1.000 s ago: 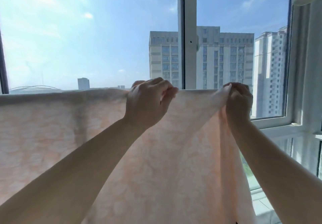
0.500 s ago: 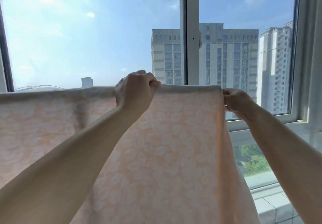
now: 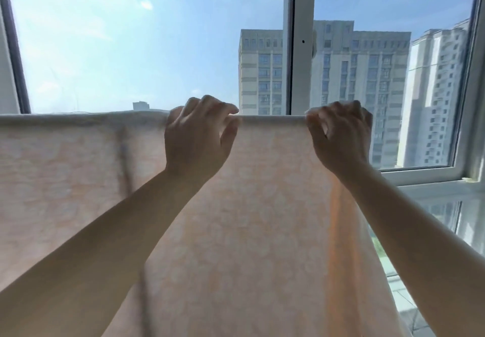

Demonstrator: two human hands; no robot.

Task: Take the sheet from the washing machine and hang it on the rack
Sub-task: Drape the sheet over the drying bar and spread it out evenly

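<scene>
We have one head view, tilted slightly upward, close behind the hung sheet [image 3: 236,231], facing the window [image 3: 299,48] beyond it.

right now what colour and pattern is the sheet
Pale peach with a faint white blotchy, petal-like print; the sheet shows best in the head view.

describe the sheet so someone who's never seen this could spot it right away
Start from the big window with sky and tower blocks behind it. Across its lower half hangs the sheet, draped over a horizontal line, with the left hand and right hand curled over its top edge. It is the only cloth here: pale peach with a faint white pattern, sunlight glowing through it.
</scene>
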